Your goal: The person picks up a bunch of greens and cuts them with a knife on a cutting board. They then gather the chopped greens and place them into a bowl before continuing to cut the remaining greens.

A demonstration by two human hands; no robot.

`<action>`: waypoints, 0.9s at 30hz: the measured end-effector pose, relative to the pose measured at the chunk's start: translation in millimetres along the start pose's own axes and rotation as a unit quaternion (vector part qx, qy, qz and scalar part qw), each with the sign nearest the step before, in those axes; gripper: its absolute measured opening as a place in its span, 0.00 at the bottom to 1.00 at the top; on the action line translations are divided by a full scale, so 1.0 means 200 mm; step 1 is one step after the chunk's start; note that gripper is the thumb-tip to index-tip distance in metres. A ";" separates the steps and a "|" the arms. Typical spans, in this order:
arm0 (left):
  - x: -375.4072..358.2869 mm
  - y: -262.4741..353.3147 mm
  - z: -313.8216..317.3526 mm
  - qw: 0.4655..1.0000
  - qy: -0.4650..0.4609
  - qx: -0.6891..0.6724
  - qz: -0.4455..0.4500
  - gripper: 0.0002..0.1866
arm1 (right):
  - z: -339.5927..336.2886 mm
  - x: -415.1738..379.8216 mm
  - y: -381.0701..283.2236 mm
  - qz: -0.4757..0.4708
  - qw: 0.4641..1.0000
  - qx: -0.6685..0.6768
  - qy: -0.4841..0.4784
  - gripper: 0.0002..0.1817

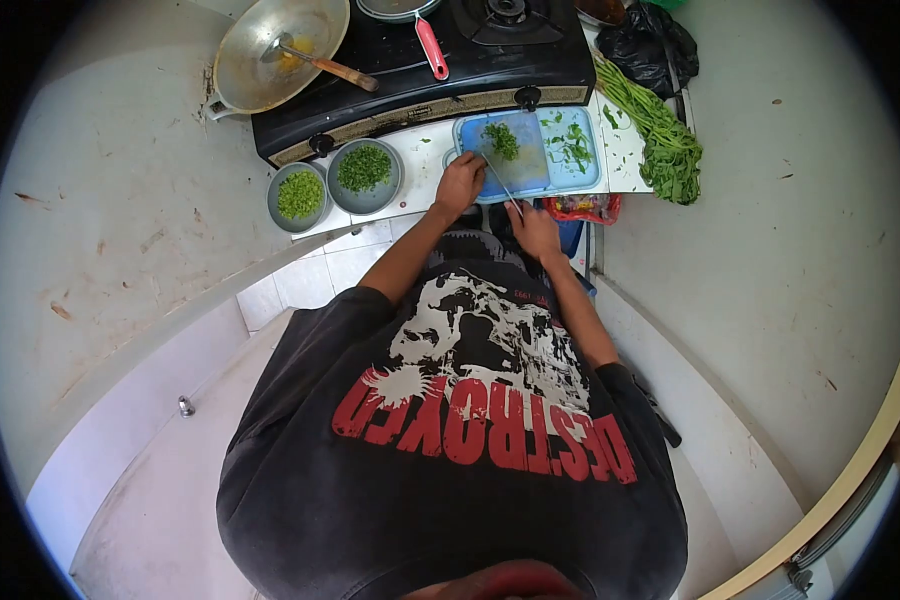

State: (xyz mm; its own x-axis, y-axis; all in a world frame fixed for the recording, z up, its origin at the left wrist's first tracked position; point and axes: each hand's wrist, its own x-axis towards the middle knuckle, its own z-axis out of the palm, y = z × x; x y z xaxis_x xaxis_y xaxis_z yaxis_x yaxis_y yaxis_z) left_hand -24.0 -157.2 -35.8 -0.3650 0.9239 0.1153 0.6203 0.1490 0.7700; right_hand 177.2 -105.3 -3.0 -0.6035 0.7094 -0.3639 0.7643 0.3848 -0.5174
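Observation:
My right hand (537, 230) is closed round the handle of a knife (500, 180), whose blade slants up and left over a blue cutting board (532, 178). At the blade's far end is my left hand (460, 183), fingers bent together at the board's left edge; whether they pinch anything is too small to tell. Chopped greens (501, 142) lie in a small pile on the board, just above the blade. The board rests on a light blue tray (587, 178) with loose leaf bits (573, 148) on its right part.
Left of the tray stand two grey bowls, one with dark chopped greens (364, 168), one with paler pieces (299, 195). Behind is a black stove (400, 107) with a wok (245, 60) and a red-handled pan (431, 48). Leafy stalks (660, 135) and a black bag (650, 50) lie right.

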 end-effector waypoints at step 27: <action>0.00 0.00 0.02 1.000 0.008 0.010 -0.013 0.07 | 0.05 0.09 -0.02 -0.011 1.000 -0.020 0.015 0.30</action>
State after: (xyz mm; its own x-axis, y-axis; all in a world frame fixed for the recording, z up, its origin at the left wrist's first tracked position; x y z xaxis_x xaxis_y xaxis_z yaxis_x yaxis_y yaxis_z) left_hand -22.0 -155.6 -37.9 -0.3919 0.9138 0.1063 0.6244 0.1794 0.7602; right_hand 161.2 -100.4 -14.3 -0.6137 0.7175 -0.3296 0.7599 0.4234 -0.4933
